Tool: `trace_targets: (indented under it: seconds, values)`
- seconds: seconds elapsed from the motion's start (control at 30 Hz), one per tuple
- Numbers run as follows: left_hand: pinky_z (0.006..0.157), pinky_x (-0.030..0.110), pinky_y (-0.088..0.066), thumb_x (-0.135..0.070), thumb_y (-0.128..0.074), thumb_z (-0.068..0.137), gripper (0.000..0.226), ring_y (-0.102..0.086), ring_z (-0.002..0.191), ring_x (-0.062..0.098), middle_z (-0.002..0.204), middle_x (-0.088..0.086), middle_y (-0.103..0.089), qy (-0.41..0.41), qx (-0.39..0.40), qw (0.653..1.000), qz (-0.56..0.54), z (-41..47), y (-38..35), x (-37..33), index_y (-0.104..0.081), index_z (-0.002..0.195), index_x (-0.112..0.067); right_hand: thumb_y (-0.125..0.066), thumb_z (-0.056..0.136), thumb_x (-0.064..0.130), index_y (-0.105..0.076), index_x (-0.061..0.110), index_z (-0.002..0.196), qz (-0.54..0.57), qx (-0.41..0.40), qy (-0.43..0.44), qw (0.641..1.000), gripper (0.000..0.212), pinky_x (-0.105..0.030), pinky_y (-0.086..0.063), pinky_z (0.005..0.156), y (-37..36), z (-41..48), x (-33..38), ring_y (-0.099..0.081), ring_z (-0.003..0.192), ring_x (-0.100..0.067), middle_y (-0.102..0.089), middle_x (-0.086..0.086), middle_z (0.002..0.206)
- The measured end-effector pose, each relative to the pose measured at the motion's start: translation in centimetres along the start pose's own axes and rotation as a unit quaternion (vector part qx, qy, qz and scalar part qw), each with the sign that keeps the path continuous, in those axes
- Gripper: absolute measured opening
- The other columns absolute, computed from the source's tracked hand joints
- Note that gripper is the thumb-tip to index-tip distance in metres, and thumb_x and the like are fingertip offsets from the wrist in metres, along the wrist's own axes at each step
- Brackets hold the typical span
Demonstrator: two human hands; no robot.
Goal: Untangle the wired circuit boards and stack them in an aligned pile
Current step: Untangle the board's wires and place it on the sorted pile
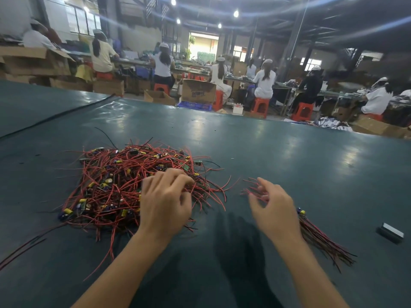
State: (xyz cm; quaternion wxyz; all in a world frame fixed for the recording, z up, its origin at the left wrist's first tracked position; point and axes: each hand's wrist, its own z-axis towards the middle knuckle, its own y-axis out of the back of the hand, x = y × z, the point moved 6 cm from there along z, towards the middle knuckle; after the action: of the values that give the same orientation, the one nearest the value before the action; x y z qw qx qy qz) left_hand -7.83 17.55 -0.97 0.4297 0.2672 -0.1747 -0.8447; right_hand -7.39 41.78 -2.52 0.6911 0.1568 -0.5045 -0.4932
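Two hands worked at one tangled heap [115, 181] of wired circuit boards, centre-left on the table [289, 152].
The left hand [165, 201] had its grip curled into the heap's red wires. The blurred right hand [273, 207] hovered over one small bundle [322, 238] at lower right, and I cannot tell how its grip stood. One dark block [390, 233] lay at far right.
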Motion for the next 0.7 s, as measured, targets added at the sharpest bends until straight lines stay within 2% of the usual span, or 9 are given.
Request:
trace_targets:
  seconds: [0.07,0.13,0.2,0.27,0.33,0.43,0.5,0.6,0.7]
  values:
    - [0.078,0.038,-0.038,-0.005,-0.061,0.075,0.020,-0.059,0.087,0.024,0.095,-0.002,-0.066,0.078,0.019,0.996,0.051,0.4,0.5,2.0,-0.070,0.088,-0.018,-0.068,0.088,0.022,-0.060,0.019,0.132,0.092,-0.009,0.017,0.996,0.045,-0.034,-0.052,0.083,-1.9,-1.4,2.2,-0.064,0.087,-0.014,-0.063,0.006,0.105]
    - [0.083,0.041,-0.038,-0.009,-0.063,0.079,0.017,-0.056,0.090,0.025,0.096,-0.001,-0.064,0.148,0.065,0.984,0.080,0.8,0.7,4.1,-0.068,0.090,-0.020,-0.068,0.089,0.019,-0.061,0.020,0.130,0.150,-0.013,0.022,0.988,0.042,-0.031,-0.053,0.079,-3.6,-2.7,3.6,-0.064,0.082,-0.009,-0.060,0.012,0.099]
    - [0.087,0.041,-0.039,-0.018,-0.059,0.085,0.012,-0.055,0.086,0.021,0.093,-0.003,-0.064,0.179,0.123,0.973,0.081,0.9,0.4,5.6,-0.067,0.092,-0.023,-0.067,0.090,0.019,-0.062,0.021,0.129,0.179,-0.004,0.027,0.983,0.040,-0.027,-0.052,0.078,-4.8,-3.8,4.5,-0.064,0.082,-0.006,-0.058,0.016,0.098]
    - [0.086,0.038,-0.044,-0.025,-0.059,0.087,0.010,-0.055,0.076,0.016,0.082,-0.009,-0.063,0.176,0.159,0.970,0.058,0.7,-0.3,6.2,-0.067,0.091,-0.024,-0.069,0.089,0.022,-0.064,0.024,0.126,0.187,0.023,0.055,0.981,0.037,-0.025,-0.051,0.078,-5.7,-4.7,5.4,-0.062,0.085,-0.003,-0.059,0.017,0.099]
    - [0.072,0.032,-0.047,-0.029,-0.062,0.086,0.009,-0.055,0.071,0.015,0.076,-0.011,-0.060,0.172,0.161,0.971,0.045,0.4,-0.8,6.1,-0.068,0.090,-0.024,-0.070,0.086,0.029,-0.068,0.024,0.116,0.173,0.064,0.109,0.977,0.031,-0.026,-0.050,0.082,-6.4,-5.5,6.9,-0.059,0.091,-0.005,-0.061,0.014,0.103]
    - [0.056,0.026,-0.037,-0.029,-0.063,0.086,0.009,-0.054,0.068,0.013,0.076,-0.010,-0.060,0.174,0.140,0.974,0.041,-0.2,-1.5,6.2,-0.067,0.091,-0.023,-0.061,0.084,0.039,-0.069,0.024,0.114,0.108,0.150,0.191,0.964,0.034,-0.030,-0.044,0.092,-8.1,-6.7,9.5,-0.051,0.103,-0.014,-0.061,0.007,0.111]
    - [0.050,0.022,-0.032,-0.028,-0.062,0.088,0.007,-0.053,0.066,0.011,0.076,-0.010,-0.062,0.176,0.129,0.975,0.034,-0.3,-1.7,6.6,-0.067,0.090,-0.023,-0.056,0.089,0.038,-0.065,0.024,0.122,0.049,0.193,0.223,0.954,0.037,-0.033,-0.040,0.095,-9.3,-7.0,10.8,-0.046,0.108,-0.016,-0.058,0.005,0.117]
    - [0.048,0.018,-0.030,-0.026,-0.062,0.090,0.008,-0.054,0.062,0.009,0.070,-0.011,-0.061,0.180,0.102,0.978,0.015,-0.3,-1.5,7.3,-0.064,0.082,-0.024,-0.055,0.092,0.030,-0.059,0.025,0.130,0.010,0.202,0.231,0.952,0.038,-0.034,-0.038,0.097,-10.3,-6.7,11.8,-0.043,0.111,-0.020,-0.054,0.002,0.121]
    - [0.047,0.016,-0.029,-0.026,-0.063,0.090,0.010,-0.054,0.058,0.009,0.066,-0.012,-0.061,0.178,0.073,0.981,0.020,-0.3,-1.1,7.6,-0.067,0.081,-0.022,-0.056,0.094,0.034,-0.053,0.029,0.133,-0.029,0.208,0.215,0.954,0.039,-0.034,-0.037,0.096,-11.0,-6.8,11.7,-0.041,0.111,-0.020,-0.049,0.002,0.120]
